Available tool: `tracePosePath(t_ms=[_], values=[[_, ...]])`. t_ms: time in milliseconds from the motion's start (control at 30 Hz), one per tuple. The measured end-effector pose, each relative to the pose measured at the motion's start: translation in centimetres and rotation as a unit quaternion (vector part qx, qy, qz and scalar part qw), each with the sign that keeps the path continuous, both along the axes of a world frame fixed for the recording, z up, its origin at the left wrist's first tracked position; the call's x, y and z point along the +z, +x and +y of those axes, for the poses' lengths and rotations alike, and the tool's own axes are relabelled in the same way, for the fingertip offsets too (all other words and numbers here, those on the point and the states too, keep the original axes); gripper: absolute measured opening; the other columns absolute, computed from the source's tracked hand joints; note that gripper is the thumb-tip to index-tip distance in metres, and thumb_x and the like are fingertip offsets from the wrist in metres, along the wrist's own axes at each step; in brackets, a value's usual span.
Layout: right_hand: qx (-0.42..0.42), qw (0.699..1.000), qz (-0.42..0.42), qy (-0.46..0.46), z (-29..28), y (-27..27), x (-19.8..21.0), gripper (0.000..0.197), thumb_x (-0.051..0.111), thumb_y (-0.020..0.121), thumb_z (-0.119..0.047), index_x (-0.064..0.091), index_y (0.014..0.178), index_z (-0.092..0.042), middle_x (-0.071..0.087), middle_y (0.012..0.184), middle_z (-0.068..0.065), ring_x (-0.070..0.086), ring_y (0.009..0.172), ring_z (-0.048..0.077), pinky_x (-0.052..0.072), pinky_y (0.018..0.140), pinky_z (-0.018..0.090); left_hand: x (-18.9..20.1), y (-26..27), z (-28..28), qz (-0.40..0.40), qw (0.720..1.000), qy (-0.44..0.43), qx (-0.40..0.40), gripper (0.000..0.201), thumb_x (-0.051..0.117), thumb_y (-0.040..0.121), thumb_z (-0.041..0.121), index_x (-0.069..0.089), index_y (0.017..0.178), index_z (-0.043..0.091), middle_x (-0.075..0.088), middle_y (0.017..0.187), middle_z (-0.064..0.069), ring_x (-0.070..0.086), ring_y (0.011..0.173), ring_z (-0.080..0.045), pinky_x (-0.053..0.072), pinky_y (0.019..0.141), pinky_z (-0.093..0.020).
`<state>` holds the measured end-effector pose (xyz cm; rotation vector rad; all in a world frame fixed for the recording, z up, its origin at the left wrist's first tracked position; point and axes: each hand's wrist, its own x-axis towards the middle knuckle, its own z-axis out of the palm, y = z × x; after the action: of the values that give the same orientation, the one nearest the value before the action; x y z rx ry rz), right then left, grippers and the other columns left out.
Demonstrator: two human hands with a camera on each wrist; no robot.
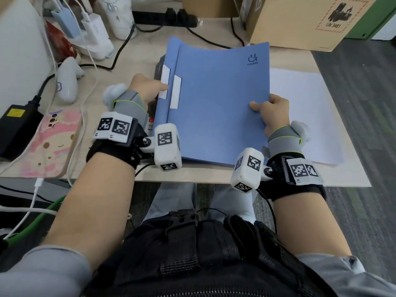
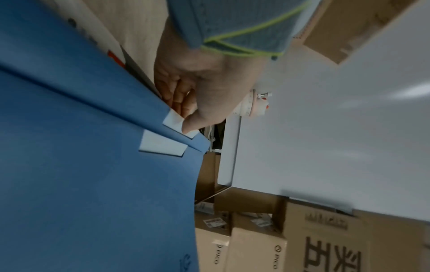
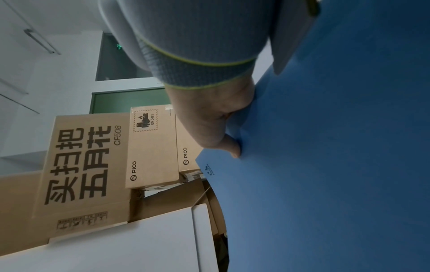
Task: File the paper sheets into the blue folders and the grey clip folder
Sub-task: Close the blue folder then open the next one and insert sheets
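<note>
Two blue folders (image 1: 216, 103) lie stacked over each other at the middle of the desk, each with a white label tab near its left spine. My left hand (image 1: 147, 90) grips the lower folder's left edge, thumb on its white tab (image 2: 179, 125), fingers underneath. My right hand (image 1: 271, 113) pinches the top folder's right edge (image 3: 239, 147), thumb on the cover. A dark grey clip folder (image 1: 157, 71) peeks out beneath the folders' left side. White paper sheets (image 1: 300, 112) lie flat on the desk to the right of the folders.
Left of the folders lie a pink phone (image 1: 51, 144), a black power brick (image 1: 18, 125), a white controller (image 1: 68, 82) and cables. A power strip (image 1: 165, 18) and a cardboard box (image 1: 304, 20) stand at the back. The desk's front edge (image 1: 192, 179) is near my lap.
</note>
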<state>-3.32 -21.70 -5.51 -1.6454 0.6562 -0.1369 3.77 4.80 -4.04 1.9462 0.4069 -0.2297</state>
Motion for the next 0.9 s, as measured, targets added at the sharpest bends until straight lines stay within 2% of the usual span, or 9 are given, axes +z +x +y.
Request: tracePosePath(t_ms=[67, 167, 300, 433, 533, 600, 733, 833, 900], values=[[-0.006, 1.000, -0.009, 0.003, -0.2, -0.1, 0.3, 0.026, 0.065, 0.073, 0.004, 0.066, 0.099, 0.004, 0.069, 0.095, 0.012, 0.061, 0.078, 0.024, 0.056, 0.084, 0.049, 0.2, 0.0, -0.2, -0.010, 0.998, -0.064, -0.015, 0.023, 0.068, 0.078, 0.016, 0.066, 0.098, 0.005, 0.062, 0.090, -0.007, 0.058, 0.080, -0.020, 0.048, 0.076, -0.031], [-0.023, 0.999, -0.031, 0.008, -0.3, 0.0, 0.7, 0.026, 0.064, 0.074, 0.006, 0.065, 0.100, 0.006, 0.067, 0.092, 0.011, 0.059, 0.077, 0.023, 0.056, 0.080, 0.044, 0.4, -0.6, -1.1, -0.014, 0.992, -0.115, -0.050, 0.005, 0.057, 0.091, 0.014, 0.062, 0.092, 0.013, 0.063, 0.086, -0.002, 0.060, 0.078, -0.019, 0.051, 0.075, -0.030], [-0.031, 0.998, -0.053, 0.021, -1.0, 0.1, 0.9, 0.018, 0.061, 0.077, 0.008, 0.065, 0.086, -0.008, 0.067, 0.091, 0.008, 0.059, 0.076, 0.022, 0.056, 0.068, 0.031, 0.6, -0.7, -1.7, -0.077, 0.989, -0.126, -0.025, 0.017, 0.059, 0.083, 0.020, 0.052, 0.069, 0.018, 0.049, 0.082, -0.009, 0.046, 0.077, -0.019, 0.042, 0.072, -0.032], [-0.041, 0.996, -0.062, 0.042, -1.7, 0.2, 0.8, 0.022, 0.060, 0.080, 0.007, 0.060, 0.075, -0.014, 0.065, 0.081, 0.002, 0.060, 0.073, 0.021, 0.055, 0.058, 0.024, 2.4, -0.4, -2.2, -0.176, 0.977, -0.117, 0.031, 0.035, 0.052, 0.088, 0.013, 0.036, 0.058, 0.020, 0.032, 0.060, 0.002, 0.029, 0.055, -0.010, 0.027, 0.053, -0.023], [-0.043, 0.996, -0.058, 0.056, -1.9, 0.1, 0.6, 0.019, 0.061, 0.080, 0.008, 0.062, 0.083, -0.011, 0.065, 0.084, 0.005, 0.060, 0.076, 0.023, 0.056, 0.068, 0.033, 4.0, 0.1, -2.4, -0.271, 0.953, -0.109, 0.077, 0.036, 0.049, 0.090, 0.008, 0.035, 0.060, 0.021, 0.031, 0.058, 0.006, 0.030, 0.042, 0.001, 0.026, 0.047, -0.012], [-0.045, 0.996, -0.053, 0.061, -1.9, 0.1, 0.4, 0.019, 0.061, 0.079, 0.008, 0.062, 0.092, -0.007, 0.065, 0.087, 0.008, 0.060, 0.078, 0.024, 0.056, 0.070, 0.035, 5.0, -0.1, -2.4, -0.332, 0.934, -0.095, 0.095, 0.032, 0.048, 0.090, 0.009, 0.034, 0.064, 0.021, 0.030, 0.061, 0.008, 0.031, 0.043, 0.002, 0.026, 0.049, -0.009], [-0.045, 0.997, -0.041, 0.051, -1.7, 0.2, 0.1, 0.025, 0.061, 0.080, 0.007, 0.064, 0.103, -0.003, 0.066, 0.096, 0.011, 0.062, 0.077, 0.024, 0.057, 0.068, 0.031, 6.8, -0.3, -2.2, -0.444, 0.887, -0.092, 0.091, 0.027, 0.046, 0.090, 0.010, 0.032, 0.072, 0.024, 0.027, 0.065, 0.004, 0.024, 0.054, -0.003, 0.026, 0.058, -0.014], [-0.036, 0.998, -0.023, 0.035, -1.2, 0.3, -0.3, 0.027, 0.061, 0.080, 0.006, 0.064, 0.107, 0.002, 0.066, 0.097, 0.012, 0.061, 0.077, 0.025, 0.055, 0.073, 0.035, 7.6, -0.3, -1.8, -0.491, 0.862, -0.077, 0.094, 0.022, 0.049, 0.090, 0.016, 0.034, 0.073, 0.015, 0.028, 0.067, -0.009, 0.024, 0.064, -0.021, 0.027, 0.061, -0.024], [-0.023, 0.999, -0.015, 0.034, -0.5, 0.5, -0.4, 0.026, 0.061, 0.081, 0.006, 0.064, 0.106, 0.000, 0.065, 0.096, 0.012, 0.060, 0.076, 0.024, 0.053, 0.069, 0.032, 8.0, -0.3, -1.6, -0.510, 0.852, -0.065, 0.101, 0.028, 0.050, 0.089, 0.018, 0.029, 0.070, 0.014, 0.022, 0.064, -0.003, 0.019, 0.063, -0.014, 0.024, 0.059, -0.026]])
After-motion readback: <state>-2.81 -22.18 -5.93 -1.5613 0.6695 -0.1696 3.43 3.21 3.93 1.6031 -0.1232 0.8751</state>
